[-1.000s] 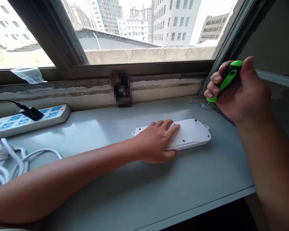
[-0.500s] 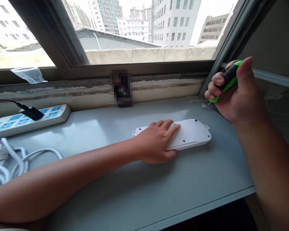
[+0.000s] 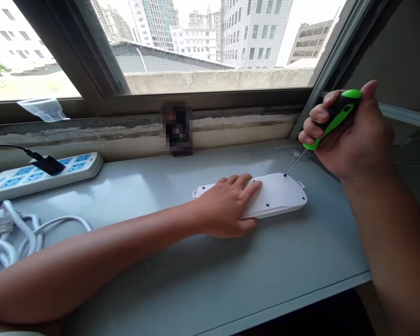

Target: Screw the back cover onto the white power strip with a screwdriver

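Note:
A long white plastic casing (image 3: 282, 192) lies flat on the grey tabletop, with several dark screws in its upper face and a small loop at each end. My left hand (image 3: 231, 205) grips its left half, thumb along the near side and fingers over the top; part of the casing is hidden under it. My right hand (image 3: 346, 135) is closed around the black and green handle of a screwdriver (image 3: 331, 119), thumb raised beside the handle's end. The tilted shaft runs down to the left, its tip at a screw by the casing's far right edge.
At the left stands a white power strip (image 3: 86, 172) with blue sockets and a black plug (image 3: 48, 164) in it. A coiled white cable (image 3: 31, 233) lies nearer. A blurred dark object (image 3: 178, 130) leans on the wall below the window. The table's front edge (image 3: 287, 305) crosses below.
My right hand has turned and moved slightly right, with its thumb off the handle's end. More green of the handle shows. The casing and my left hand have stayed put.

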Motion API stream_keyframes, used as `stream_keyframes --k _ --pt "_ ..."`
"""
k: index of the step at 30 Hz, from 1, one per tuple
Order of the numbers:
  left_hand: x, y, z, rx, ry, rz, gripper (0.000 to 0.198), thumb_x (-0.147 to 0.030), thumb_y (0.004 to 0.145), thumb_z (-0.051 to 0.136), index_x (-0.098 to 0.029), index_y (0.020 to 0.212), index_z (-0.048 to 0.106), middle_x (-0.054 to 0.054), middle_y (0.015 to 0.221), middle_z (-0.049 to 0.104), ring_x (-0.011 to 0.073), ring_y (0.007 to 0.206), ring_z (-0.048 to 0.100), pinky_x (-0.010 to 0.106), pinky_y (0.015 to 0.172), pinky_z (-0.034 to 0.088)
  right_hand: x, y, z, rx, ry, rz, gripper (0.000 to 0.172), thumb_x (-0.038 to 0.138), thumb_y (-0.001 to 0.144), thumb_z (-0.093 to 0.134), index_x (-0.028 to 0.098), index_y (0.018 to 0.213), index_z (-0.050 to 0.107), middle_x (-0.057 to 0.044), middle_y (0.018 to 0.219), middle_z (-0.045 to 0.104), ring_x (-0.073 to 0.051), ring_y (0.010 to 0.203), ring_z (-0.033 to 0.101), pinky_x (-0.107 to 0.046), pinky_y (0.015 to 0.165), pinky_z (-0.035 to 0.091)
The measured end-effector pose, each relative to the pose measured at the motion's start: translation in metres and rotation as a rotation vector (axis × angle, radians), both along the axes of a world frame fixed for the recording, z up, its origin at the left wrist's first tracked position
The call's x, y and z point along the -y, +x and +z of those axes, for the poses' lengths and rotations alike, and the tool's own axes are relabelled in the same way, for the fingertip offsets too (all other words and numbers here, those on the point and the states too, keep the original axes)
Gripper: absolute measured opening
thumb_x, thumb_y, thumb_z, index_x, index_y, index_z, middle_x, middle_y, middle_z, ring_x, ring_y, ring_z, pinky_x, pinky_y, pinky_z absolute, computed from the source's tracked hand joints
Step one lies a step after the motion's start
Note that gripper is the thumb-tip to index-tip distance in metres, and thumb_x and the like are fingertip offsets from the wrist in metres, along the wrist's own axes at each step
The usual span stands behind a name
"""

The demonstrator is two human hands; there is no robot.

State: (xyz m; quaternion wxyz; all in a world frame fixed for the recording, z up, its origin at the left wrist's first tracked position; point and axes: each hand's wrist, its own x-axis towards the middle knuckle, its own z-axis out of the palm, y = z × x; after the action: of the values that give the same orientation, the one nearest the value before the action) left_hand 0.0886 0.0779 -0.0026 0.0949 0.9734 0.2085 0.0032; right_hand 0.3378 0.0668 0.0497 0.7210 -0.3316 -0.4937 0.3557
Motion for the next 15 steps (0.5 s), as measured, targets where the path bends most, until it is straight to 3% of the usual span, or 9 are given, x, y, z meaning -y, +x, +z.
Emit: stream_keyframes --k 6,12,15 --pt "0.0007 0.0001 0.0019 -0.017 -0.008 0.004 0.069 -0.048 0.098 0.058 -0.016 0.156 0.039 0.019 0.161 0.045 0.0373 0.137 0.051 0.05 0.116 0.043 0.0016 -0.0018 0.0013 -0.019 0.001 0.02 0.049 0.059 0.07 0.093 0.025 0.083 0.06 0.003 0.072 0.053 -0.011 0.055 0.043 -0.027 0.052 0.036" --pt "0.0005 0.0004 0.0009 0.001 -0.004 0.002 0.067 -0.048 0.097 0.058 -0.017 0.154 0.04 0.019 0.161 0.046 0.0382 0.137 0.051 0.052 0.115 0.043 0.0012 -0.0035 0.0024 -0.015 0.007 -0.039 0.063 0.078 0.066 0.085 0.024 0.079 0.055 0.006 0.062 0.038 -0.009 0.046 0.031 -0.029 0.045 0.024" --pt "0.0002 0.0005 0.001 -0.003 0.003 0.009 0.067 -0.048 0.096 0.058 -0.019 0.154 0.04 0.019 0.161 0.046 0.0381 0.135 0.053 0.05 0.114 0.044 -0.0001 -0.0042 0.0009 -0.012 0.044 -0.033 0.064 0.071 0.066 0.09 0.025 0.084 0.049 0.005 0.069 0.045 -0.01 0.052 0.038 -0.028 0.049 0.03"
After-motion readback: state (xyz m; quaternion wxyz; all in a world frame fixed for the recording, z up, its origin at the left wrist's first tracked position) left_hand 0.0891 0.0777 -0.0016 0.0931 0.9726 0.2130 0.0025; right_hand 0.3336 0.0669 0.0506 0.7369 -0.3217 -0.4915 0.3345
